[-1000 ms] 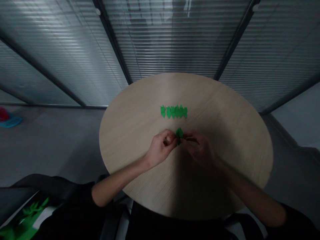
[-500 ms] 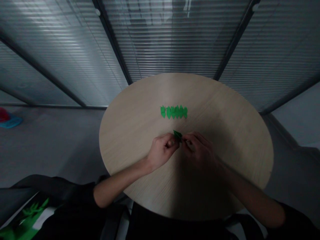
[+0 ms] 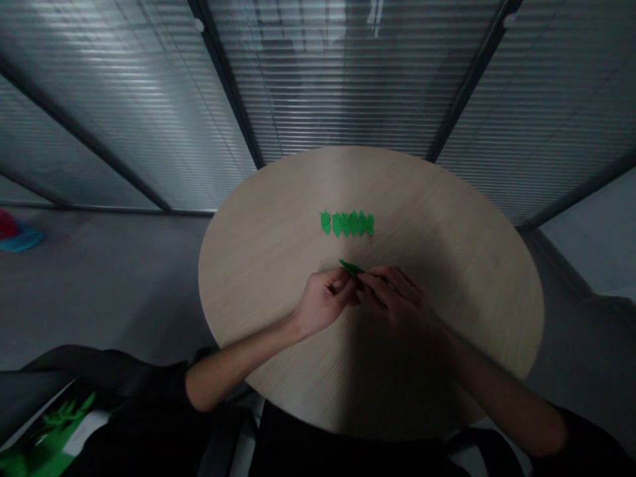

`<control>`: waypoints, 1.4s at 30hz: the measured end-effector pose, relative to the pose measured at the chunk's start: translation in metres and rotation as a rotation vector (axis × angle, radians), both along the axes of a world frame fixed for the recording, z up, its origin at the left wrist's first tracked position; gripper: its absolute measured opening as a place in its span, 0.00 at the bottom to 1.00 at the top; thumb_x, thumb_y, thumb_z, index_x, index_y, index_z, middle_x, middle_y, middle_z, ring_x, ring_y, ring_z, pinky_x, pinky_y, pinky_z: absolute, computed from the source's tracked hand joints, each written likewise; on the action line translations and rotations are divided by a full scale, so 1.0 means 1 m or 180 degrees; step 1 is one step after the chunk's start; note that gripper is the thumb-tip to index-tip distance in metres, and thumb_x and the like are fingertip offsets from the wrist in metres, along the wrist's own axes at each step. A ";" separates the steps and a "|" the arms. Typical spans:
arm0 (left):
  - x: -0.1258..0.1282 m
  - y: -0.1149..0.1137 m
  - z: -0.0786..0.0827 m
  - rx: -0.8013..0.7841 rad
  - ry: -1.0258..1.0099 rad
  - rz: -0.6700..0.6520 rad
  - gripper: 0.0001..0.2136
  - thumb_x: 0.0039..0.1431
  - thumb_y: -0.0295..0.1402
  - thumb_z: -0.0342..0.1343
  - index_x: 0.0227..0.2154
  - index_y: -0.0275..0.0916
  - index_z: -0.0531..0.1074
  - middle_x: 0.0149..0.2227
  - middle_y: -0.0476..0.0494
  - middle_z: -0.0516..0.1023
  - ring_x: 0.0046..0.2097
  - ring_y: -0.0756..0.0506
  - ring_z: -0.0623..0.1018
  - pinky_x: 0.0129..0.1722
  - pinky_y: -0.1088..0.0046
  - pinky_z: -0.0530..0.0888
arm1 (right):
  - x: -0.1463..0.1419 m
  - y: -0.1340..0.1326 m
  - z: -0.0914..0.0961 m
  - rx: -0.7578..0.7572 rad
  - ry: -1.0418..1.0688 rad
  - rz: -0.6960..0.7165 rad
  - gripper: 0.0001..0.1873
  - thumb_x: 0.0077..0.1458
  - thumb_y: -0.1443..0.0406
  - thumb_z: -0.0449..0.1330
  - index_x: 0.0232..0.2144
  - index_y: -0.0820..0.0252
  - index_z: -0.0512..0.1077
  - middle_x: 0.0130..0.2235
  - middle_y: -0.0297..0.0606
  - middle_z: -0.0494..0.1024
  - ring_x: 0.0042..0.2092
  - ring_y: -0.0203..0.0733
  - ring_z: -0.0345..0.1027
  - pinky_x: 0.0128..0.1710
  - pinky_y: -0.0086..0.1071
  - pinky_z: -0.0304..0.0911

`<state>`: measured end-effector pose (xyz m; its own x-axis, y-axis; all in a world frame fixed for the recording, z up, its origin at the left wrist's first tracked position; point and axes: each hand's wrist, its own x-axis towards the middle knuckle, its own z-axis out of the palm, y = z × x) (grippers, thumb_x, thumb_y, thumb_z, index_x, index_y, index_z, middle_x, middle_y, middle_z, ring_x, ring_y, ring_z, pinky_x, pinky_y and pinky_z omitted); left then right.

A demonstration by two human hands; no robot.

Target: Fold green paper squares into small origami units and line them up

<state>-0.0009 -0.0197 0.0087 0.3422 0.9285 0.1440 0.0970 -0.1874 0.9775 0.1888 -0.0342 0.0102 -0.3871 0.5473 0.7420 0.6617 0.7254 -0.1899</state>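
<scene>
A small folded green paper piece (image 3: pixel 351 267) sticks out between my two hands over the round wooden table (image 3: pixel 278 238). My left hand (image 3: pixel 322 303) is curled, its fingertips pinching the piece from the left. My right hand (image 3: pixel 396 299) pinches it from the right, fingers pressed together. Farther back on the table lies a row of several folded green paper pieces (image 3: pixel 346 223), side by side and apart from my hands.
Glass walls with blinds and dark frames (image 3: pixel 226 86) stand behind the table. Grey floor lies to the left, with a red and blue object (image 3: pixel 14 233) at the far left. A green-and-white sheet (image 3: pixel 54 434) shows at the bottom left near my dark sleeve.
The green piece has tipped from upright to lying nearly flat between my fingers. Both hands have shifted slightly nearer and closer together.
</scene>
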 end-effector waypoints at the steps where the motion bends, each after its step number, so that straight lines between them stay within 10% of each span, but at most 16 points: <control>1: 0.000 0.000 0.001 -0.0010 -0.0045 -0.0017 0.14 0.69 0.35 0.55 0.27 0.35 0.72 0.23 0.45 0.79 0.25 0.51 0.79 0.26 0.78 0.75 | 0.000 0.000 0.000 0.0017 -0.0009 0.0007 0.09 0.68 0.69 0.61 0.49 0.57 0.75 0.40 0.41 0.82 0.39 0.43 0.77 0.40 0.35 0.73; 18: -0.006 0.005 0.002 -0.0228 -0.0707 -0.0401 0.14 0.71 0.42 0.57 0.38 0.34 0.74 0.28 0.44 0.81 0.28 0.49 0.82 0.29 0.76 0.82 | 0.000 -0.003 0.014 -0.0192 0.1020 0.0370 0.16 0.62 0.73 0.62 0.49 0.53 0.75 0.40 0.38 0.75 0.40 0.43 0.71 0.41 0.37 0.71; 27: -0.007 0.005 -0.003 -0.0204 -0.0633 -0.0700 0.17 0.73 0.46 0.55 0.39 0.34 0.73 0.29 0.43 0.80 0.28 0.50 0.82 0.28 0.76 0.81 | -0.003 0.002 0.011 -0.1331 0.1825 0.0776 0.08 0.62 0.67 0.66 0.44 0.52 0.74 0.42 0.37 0.81 0.42 0.41 0.79 0.43 0.36 0.75; 42: -0.006 0.003 -0.002 -0.0109 -0.0513 -0.0564 0.13 0.72 0.41 0.55 0.38 0.35 0.71 0.27 0.46 0.79 0.27 0.50 0.80 0.28 0.76 0.79 | -0.006 -0.003 0.014 -0.0655 0.1481 0.0403 0.06 0.63 0.67 0.66 0.44 0.52 0.78 0.41 0.39 0.84 0.41 0.43 0.81 0.40 0.38 0.80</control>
